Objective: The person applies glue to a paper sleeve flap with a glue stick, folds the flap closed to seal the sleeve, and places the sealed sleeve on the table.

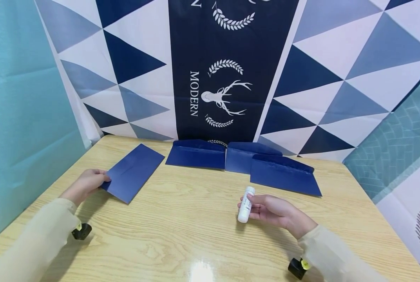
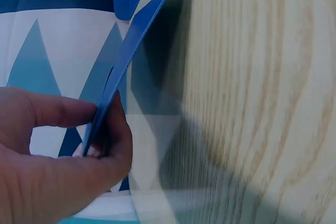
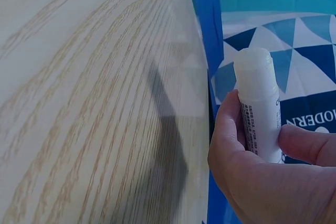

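At the left of the table, my left hand (image 1: 89,183) pinches the near-left corner of a dark blue envelope (image 1: 134,172). In the left wrist view the envelope (image 2: 131,45) is seen nearly edge-on between thumb and fingers, tilted over the wood with its shadow beside it. My right hand (image 1: 275,211) holds a white glue stick (image 1: 246,205) above the table, right of the middle. Its cap is on in the right wrist view, where the thumb and fingers grip the lower part of the glue stick (image 3: 259,103). Small dark print runs along its side.
Three more blue envelopes lie along the table's back edge: one envelope (image 1: 196,154) at the middle, another envelope (image 1: 239,158) beside it, partly covered by a third envelope (image 1: 284,174). A patterned cloth (image 1: 217,78) hangs behind the wooden table (image 1: 181,227).
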The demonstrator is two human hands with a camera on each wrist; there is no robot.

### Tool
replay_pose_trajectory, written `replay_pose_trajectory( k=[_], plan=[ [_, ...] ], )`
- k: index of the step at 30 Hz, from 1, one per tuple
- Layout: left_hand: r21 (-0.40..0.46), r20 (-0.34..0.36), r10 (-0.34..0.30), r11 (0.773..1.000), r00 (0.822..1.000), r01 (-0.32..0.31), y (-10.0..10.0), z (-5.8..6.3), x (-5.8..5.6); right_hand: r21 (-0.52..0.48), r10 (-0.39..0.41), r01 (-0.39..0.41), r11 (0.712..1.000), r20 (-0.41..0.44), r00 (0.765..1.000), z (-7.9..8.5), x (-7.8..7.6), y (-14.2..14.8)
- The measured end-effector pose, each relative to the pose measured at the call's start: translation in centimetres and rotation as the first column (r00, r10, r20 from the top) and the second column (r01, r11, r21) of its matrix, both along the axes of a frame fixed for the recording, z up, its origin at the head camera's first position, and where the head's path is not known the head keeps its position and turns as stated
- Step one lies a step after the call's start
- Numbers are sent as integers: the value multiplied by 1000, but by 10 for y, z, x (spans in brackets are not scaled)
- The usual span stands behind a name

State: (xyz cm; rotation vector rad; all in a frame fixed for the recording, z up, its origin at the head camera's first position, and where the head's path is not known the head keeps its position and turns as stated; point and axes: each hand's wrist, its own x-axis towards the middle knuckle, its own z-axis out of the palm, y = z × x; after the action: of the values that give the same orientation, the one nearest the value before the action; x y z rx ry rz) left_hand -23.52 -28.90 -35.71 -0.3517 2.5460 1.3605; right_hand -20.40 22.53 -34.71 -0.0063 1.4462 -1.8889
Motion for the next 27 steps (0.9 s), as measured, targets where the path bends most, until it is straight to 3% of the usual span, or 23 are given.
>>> replay_pose_trajectory(
  k=[3,8,14,20,25,27],
  plan=[
    [-97,-26,20,995,999,-22,6,2,4,-4,0,0,1000,-5,1000,-1,0,1],
    [-269,-88,34,962,996,-56,16,7,10,-7,-9,9,1000,-9,1000,-3,1,2],
    [-351,-109,38,933,993,-74,23,12,9,-20,-18,18,1000,8,1000,-3,1,2],
    [-413,-48,-34,910,998,11,24,18,7,-37,-24,25,999,18,1000,-5,2,4],
    [-466,-16,-85,882,996,68,22,13,6,-32,-25,26,999,22,999,-6,2,6],
    [-465,-4,-89,882,996,77,22,11,5,-28,-24,25,999,23,999,-6,3,7]
  ],
)
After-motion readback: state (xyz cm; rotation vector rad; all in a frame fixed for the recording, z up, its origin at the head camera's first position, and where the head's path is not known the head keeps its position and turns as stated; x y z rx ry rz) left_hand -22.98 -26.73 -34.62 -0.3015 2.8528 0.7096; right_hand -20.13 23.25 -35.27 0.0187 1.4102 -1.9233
